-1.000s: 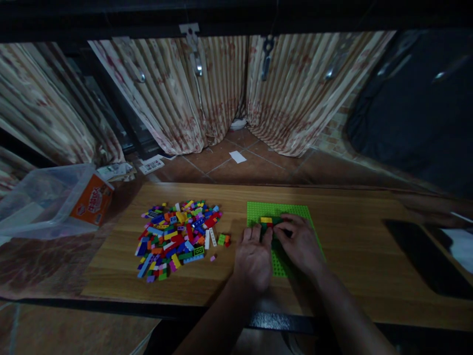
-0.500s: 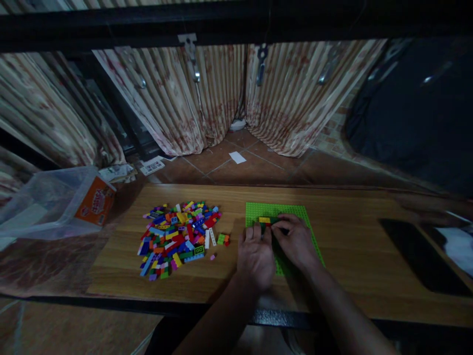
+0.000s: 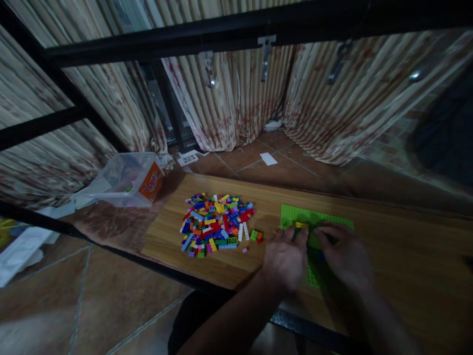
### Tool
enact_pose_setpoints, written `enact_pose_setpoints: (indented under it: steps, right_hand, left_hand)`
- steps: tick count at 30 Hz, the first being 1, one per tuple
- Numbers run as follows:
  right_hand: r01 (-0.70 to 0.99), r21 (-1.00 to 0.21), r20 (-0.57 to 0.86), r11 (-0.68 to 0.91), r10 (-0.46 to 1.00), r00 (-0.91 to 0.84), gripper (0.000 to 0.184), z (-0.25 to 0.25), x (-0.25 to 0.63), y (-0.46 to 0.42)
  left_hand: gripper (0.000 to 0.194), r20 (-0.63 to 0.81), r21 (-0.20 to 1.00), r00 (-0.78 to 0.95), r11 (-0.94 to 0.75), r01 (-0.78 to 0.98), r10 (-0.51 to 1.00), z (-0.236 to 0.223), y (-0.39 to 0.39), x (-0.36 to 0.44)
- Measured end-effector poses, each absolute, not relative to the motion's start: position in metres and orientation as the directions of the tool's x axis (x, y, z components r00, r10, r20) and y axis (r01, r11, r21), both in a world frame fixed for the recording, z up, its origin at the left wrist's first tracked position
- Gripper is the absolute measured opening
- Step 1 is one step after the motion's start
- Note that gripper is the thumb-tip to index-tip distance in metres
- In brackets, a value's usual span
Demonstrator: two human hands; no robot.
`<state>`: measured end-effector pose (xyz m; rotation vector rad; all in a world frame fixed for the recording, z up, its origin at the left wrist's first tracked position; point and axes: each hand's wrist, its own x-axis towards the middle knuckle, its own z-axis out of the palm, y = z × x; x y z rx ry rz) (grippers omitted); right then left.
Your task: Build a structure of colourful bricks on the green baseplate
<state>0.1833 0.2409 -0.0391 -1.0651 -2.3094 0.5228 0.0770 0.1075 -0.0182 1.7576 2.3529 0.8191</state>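
Note:
A green studded baseplate lies on the wooden table under both hands. On it sits a small cluster of building bricks, with a yellow brick on top and bits of red and dark green beside it. My left hand rests over the plate's left side, its fingers closed against that cluster. From the right, my right hand pinches at a dark green brick close to the yellow one; the fingertips are partly blurred. Below the right fingers a blue brick shows on the plate.
To the left, a heap of mixed building bricks covers part of the wooden table. A green and red-orange brick piece lies between heap and plate. Past the table's left end stands a clear plastic bin with an orange label. Curtains hang behind.
The view has swung left and tilted, so everything appears shifted right. My right fingers have drawn slightly away from the yellow brick. My left hand stays at the bricks.

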Motion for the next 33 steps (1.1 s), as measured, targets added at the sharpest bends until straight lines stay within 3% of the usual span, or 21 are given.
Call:
enact_pose_setpoints:
  steps: [4, 9, 16, 26, 29, 33]
  right_hand:
    - [0.551, -0.599, 0.328, 0.581, 0.806, -0.492, 0.035, -0.033, 0.179, 0.235]
    - [0.512, -0.635, 0.317, 0.579, 0.799, -0.510, 0.034, -0.037, 0.175, 0.230]
    - [0.502, -0.643, 0.308, 0.579, 0.795, -0.522, 0.033, -0.036, 0.171, 0.227]
    - [0.451, -0.680, 0.355, 0.578, 0.798, -0.488, 0.031, -0.031, 0.169, 0.226]
    - [0.431, -0.718, 0.381, 0.546, 0.827, -0.413, 0.029, -0.023, 0.173, 0.229]
    - [0.378, -0.816, 0.371, 0.437, 0.898, -0.236, 0.029, -0.011, 0.183, 0.236]
  left_hand:
    - [0.030, 0.299, 0.506, -0.491, 0.300, 0.809, 0.819, -0.004, 0.093, 0.046]
    - [0.027, 0.328, 0.410, -0.689, 0.560, 0.720, 0.646, 0.002, 0.075, 0.000]
    - [0.032, 0.273, 0.262, -0.723, 0.675, 0.690, 0.634, -0.001, 0.057, -0.026]
    - [0.020, 0.277, 0.203, -0.702, 0.674, 0.711, 0.657, -0.002, 0.057, -0.032]
    - [0.018, 0.341, 0.298, -0.671, 0.601, 0.742, 0.659, -0.001, 0.058, -0.033]
    - [0.016, 0.371, 0.675, -0.683, 0.322, 0.664, 0.629, -0.002, 0.067, -0.021]
